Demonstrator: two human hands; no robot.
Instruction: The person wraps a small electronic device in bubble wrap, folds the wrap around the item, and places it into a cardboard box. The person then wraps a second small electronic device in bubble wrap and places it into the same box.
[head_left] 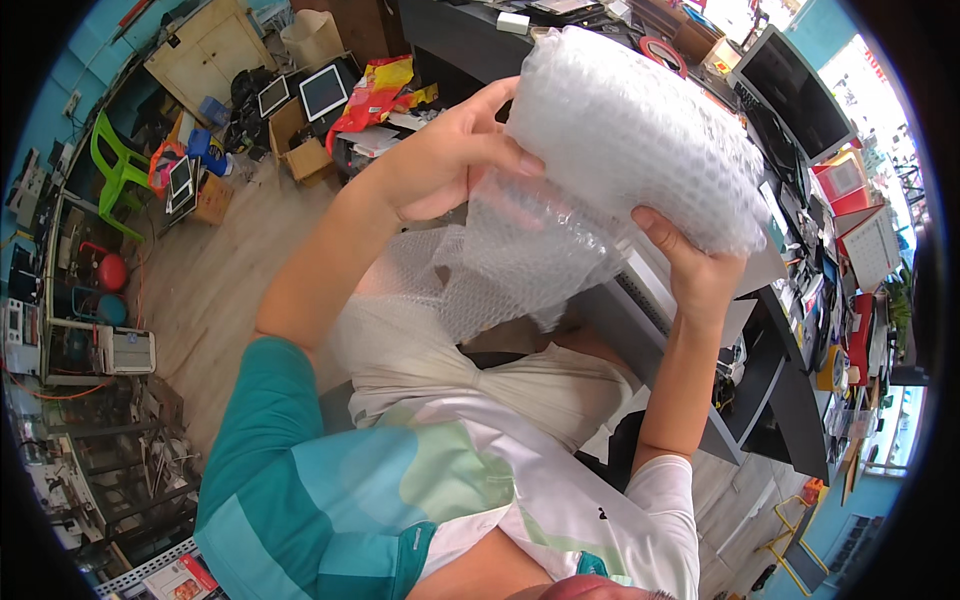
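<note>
A thick, clear bundle of bubble wrap (640,135) is held up in front of me, tilted down to the right. My left hand (455,150) grips its left end, thumb on the near side and fingers behind. Under the right part, my right hand (690,260) clasps the bundle with the thumb showing on the near face; its other fingers are hidden behind. A loose sheet of bubble wrap (540,255) hangs from the bundle down over my lap. Whatever may lie inside the layers cannot be made out.
A dark desk (450,50) runs behind the bundle, crowded with papers and tools, with a monitor (795,95) at the far right. Farther left stand a green chair (122,170), a cardboard box (300,145) and tablets (323,92). Metal shelving (110,440) lines the lower left.
</note>
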